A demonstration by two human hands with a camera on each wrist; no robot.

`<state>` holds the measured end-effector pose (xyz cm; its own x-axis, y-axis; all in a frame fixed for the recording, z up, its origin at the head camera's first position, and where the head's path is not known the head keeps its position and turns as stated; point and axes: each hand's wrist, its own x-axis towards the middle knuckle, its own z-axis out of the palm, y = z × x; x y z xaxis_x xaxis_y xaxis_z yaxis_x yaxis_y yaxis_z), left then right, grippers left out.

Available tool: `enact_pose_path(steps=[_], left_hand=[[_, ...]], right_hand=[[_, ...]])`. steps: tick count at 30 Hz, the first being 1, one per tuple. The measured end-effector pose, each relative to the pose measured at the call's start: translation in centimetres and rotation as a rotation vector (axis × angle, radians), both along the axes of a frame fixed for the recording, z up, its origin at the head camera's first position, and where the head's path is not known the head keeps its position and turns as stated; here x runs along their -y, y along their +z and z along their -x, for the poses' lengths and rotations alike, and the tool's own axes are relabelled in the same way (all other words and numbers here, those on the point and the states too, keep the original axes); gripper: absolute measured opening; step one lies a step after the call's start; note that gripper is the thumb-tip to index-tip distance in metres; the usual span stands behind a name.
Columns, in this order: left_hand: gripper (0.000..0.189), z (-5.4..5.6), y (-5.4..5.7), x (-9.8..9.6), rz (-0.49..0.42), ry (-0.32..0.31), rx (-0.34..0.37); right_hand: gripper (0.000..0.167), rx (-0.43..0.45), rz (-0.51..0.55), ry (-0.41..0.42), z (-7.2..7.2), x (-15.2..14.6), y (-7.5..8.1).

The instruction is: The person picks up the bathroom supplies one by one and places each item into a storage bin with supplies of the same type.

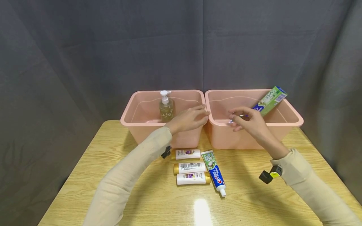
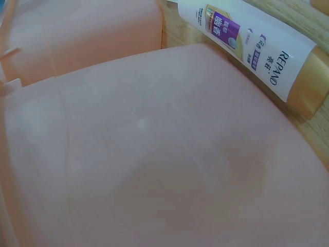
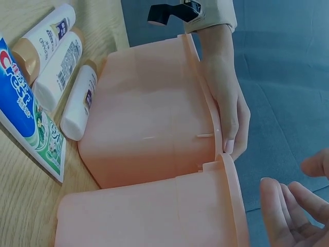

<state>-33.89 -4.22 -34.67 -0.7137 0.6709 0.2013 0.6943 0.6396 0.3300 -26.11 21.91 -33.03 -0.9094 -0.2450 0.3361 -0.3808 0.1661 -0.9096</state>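
My left hand (image 1: 190, 118) lies over the front right corner of the left pink bin (image 1: 181, 141), its fingertips right at the rim beside the other bin. No object shows between its loosely extended fingers. Over the front rim of the right pink bin (image 1: 237, 141), my right hand (image 1: 250, 122) has its thumb and fingers apart, with nothing between them in the right wrist view. A green and blue toothpaste box (image 1: 271, 100) leans in that bin, its lower part hidden behind the right hand. A pump bottle (image 1: 167, 110) with a white top stands in the left bin.
In front of the bins, several things lie on the wooden table (image 1: 152, 201): three white bottles (image 1: 190, 168) with gold caps and a toothpaste tube (image 1: 214, 169). A dark curtain (image 1: 169, 44) hangs behind the bins.
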Motion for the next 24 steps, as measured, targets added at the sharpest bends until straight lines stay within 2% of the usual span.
enact_pose_path(steps=[13,18,24], left_hand=[[0.044,-0.10,0.10,0.00,-0.001,0.005,-0.003],[0.044,0.01,0.14,-0.05,-0.001,0.002,-0.007],[0.045,-0.01,0.11,-0.06,0.005,0.004,-0.007]], right_hand=[[0.032,-0.018,-0.019,-0.008,-0.47,0.26,-0.25],[0.030,-0.012,-0.004,0.003,-0.67,0.39,-0.38],[0.029,-0.011,-0.041,0.001,-0.95,0.65,-0.74]])
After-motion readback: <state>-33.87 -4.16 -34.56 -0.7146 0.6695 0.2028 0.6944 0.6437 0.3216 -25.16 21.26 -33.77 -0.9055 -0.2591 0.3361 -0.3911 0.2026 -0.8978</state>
